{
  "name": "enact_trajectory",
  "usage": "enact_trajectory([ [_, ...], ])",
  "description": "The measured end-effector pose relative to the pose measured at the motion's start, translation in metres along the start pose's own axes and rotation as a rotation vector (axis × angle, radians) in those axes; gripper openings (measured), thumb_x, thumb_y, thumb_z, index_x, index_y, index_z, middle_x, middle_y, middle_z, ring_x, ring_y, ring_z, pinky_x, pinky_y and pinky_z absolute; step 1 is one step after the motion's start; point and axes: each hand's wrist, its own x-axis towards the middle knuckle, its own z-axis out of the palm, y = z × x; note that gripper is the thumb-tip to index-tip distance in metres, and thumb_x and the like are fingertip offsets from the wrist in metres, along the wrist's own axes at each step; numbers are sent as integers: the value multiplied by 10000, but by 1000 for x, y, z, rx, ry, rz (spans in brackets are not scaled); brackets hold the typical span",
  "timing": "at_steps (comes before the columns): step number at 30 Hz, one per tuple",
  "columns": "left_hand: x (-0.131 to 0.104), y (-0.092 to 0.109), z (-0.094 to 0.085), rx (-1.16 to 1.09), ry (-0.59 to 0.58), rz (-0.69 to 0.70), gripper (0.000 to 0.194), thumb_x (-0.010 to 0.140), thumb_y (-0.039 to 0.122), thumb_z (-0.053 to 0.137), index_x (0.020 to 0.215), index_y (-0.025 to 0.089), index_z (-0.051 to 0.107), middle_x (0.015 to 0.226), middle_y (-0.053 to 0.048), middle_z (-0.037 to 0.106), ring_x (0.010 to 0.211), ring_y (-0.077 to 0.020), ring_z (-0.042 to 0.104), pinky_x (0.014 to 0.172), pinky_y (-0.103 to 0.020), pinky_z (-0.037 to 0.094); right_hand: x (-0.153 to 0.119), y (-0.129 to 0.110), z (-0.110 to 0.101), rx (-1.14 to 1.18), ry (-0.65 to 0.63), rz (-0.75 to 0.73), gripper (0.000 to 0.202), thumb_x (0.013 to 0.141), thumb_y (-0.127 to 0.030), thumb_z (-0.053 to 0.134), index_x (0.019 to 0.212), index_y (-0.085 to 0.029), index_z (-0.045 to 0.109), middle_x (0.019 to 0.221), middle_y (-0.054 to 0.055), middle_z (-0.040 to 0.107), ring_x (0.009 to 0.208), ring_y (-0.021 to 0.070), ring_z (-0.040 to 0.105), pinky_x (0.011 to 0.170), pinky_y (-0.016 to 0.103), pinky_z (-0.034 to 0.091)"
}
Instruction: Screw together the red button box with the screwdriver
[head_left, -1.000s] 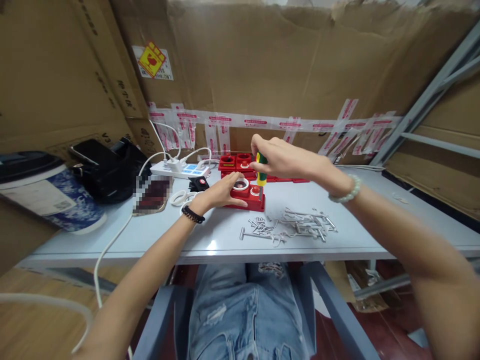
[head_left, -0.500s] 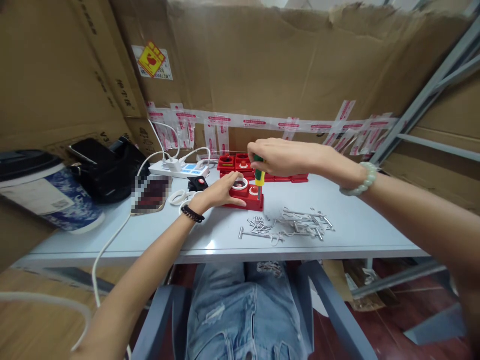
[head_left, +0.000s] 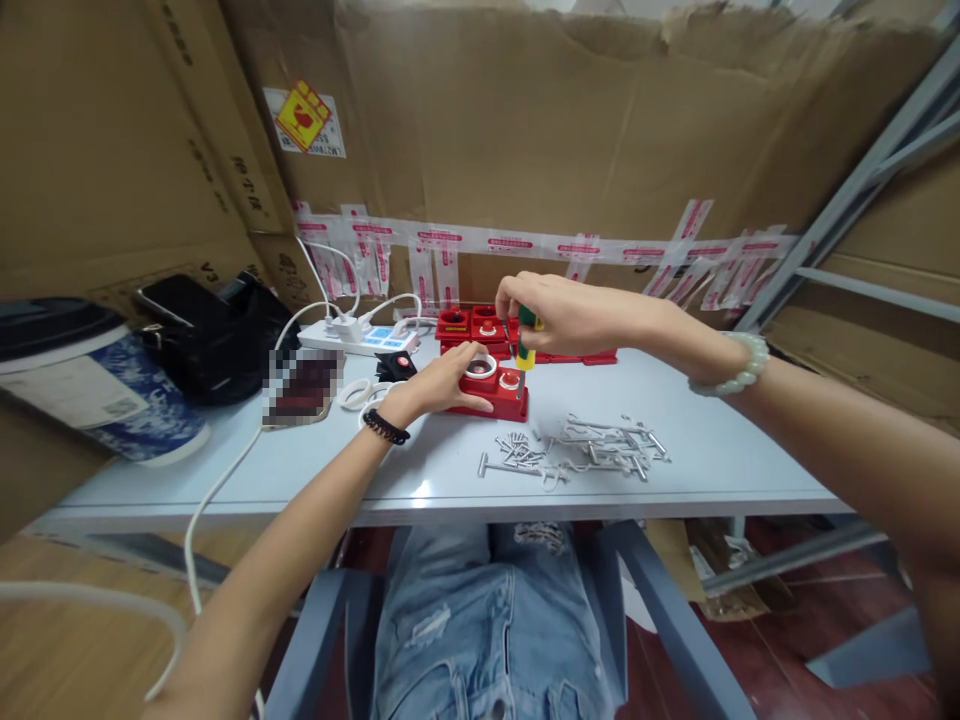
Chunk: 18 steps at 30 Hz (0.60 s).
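Observation:
Red box (head_left: 495, 407) lies on the pale table, with a white ring (head_left: 481, 367) and a red button on its top. Its left end is gripped by my left hand (head_left: 442, 382), thumb along the near side and fingers over the top. My right hand (head_left: 551, 312) is wrapped round a green and yellow screwdriver (head_left: 526, 356), which stands nearly upright over the right end of the box. The tip's contact with the box is too small to tell. Behind are more red boxes (head_left: 454, 325), partly hidden by my right hand.
Small screws (head_left: 517, 450) and a heap of metal T-shaped rods (head_left: 611, 445) lie near the front edge. Left are white rings (head_left: 354, 395), a power strip (head_left: 360, 338), a phone (head_left: 304, 390), a black bag (head_left: 217, 340) and a large cup (head_left: 105, 385). Cardboard (head_left: 487, 130) stands behind.
My right hand and the screwdriver have shifted slightly to the right. My left hand and the red box have stayed in place.

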Motion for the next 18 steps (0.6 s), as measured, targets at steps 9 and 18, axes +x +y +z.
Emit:
enact_trajectory([
  [9,1,3,-1,9,-10,-27,653,678,544,736,1158,207,450,1210,-118,552,1101,-293,556,953,-420,445,0,-3,8,-39,134,181,235,886,-186,461,1117,-154,490,961,107,610,826,213,568,703,344,421],
  [18,0,2,-1,7,5,-16,651,675,544,730,1158,199,462,1231,-122,550,1115,-298,557,954,-413,441,-3,-4,6,-112,99,306,262,922,-307,457,1090,-110,496,937,139,599,820,242,575,679,361,411],
])
